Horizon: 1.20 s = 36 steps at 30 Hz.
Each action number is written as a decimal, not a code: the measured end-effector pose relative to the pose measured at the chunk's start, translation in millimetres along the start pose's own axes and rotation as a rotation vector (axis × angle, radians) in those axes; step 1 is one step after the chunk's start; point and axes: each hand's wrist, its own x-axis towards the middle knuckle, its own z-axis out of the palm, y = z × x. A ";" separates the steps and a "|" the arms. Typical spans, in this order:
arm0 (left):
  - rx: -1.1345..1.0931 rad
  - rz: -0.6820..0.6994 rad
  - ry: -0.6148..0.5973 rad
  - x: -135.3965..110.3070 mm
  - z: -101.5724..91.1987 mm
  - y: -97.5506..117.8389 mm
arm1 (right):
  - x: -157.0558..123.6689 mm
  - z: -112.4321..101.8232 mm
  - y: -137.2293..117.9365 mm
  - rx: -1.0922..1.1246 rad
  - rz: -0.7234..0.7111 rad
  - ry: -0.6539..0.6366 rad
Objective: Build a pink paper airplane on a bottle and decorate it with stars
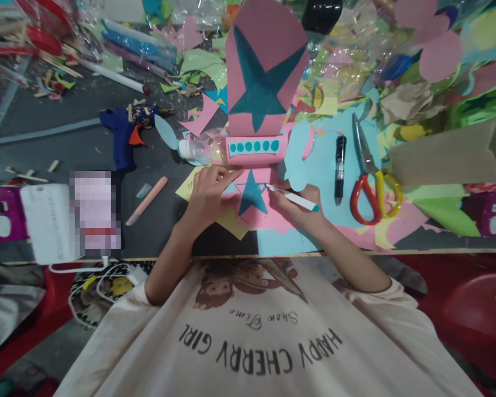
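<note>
A white marker (294,197) with a teal end is gripped in my right hand (303,207), its tip at a partly coloured teal star (253,196). That star is drawn on a pink paper piece (268,175) joined to a plastic bottle (204,148) wrapped in pink paper. My left hand (210,193) lies on the paper left of the star, fingers extended and holding nothing. Along the bottle runs a light blue strip (254,146) with several teal dots. Beyond it stretches a larger pink panel (268,55) bearing a filled teal star (267,80).
Scissors (367,182) and a black pen (340,171) lie to the right, near a cardboard tube (450,151). On the left are a blue glue gun (124,132), a peach marker (147,200), a phone (93,209) and a white power bank (47,223). Paper scraps cover the back.
</note>
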 end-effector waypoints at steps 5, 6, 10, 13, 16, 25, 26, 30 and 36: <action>-0.004 -0.007 -0.005 -0.2 -0.5 0.3 | 0.2 -1.0 -0.7 0.022 0.031 0.066; -0.001 -0.010 -0.007 -0.3 -0.8 0.4 | 0.1 -1.1 -0.3 0.029 0.031 0.063; 0.005 -0.022 -0.017 -0.2 -1.3 0.5 | -0.5 -1.3 1.0 0.007 0.036 0.035; 0.011 -0.025 -0.021 -0.2 -0.8 0.1 | -0.4 -1.9 1.9 -0.009 0.004 -0.031; 0.008 -0.010 -0.012 -0.4 -0.5 -0.3 | 0.2 -2.6 2.9 0.020 -0.034 -0.073; -0.020 -0.010 -0.021 -0.3 -1.0 -0.7 | -0.1 -4.6 2.5 0.016 -0.002 -0.113; -0.018 -0.010 -0.020 -0.3 -0.9 -0.8 | 0.1 -4.8 2.8 0.026 -0.002 -0.117; -0.010 -0.015 -0.020 -0.5 -0.2 -1.1 | 1.0 -3.8 2.4 0.057 -0.025 -0.119; -0.024 -0.024 -0.021 -1.0 -0.1 -0.4 | 0.1 -0.6 -0.8 0.017 0.022 -0.002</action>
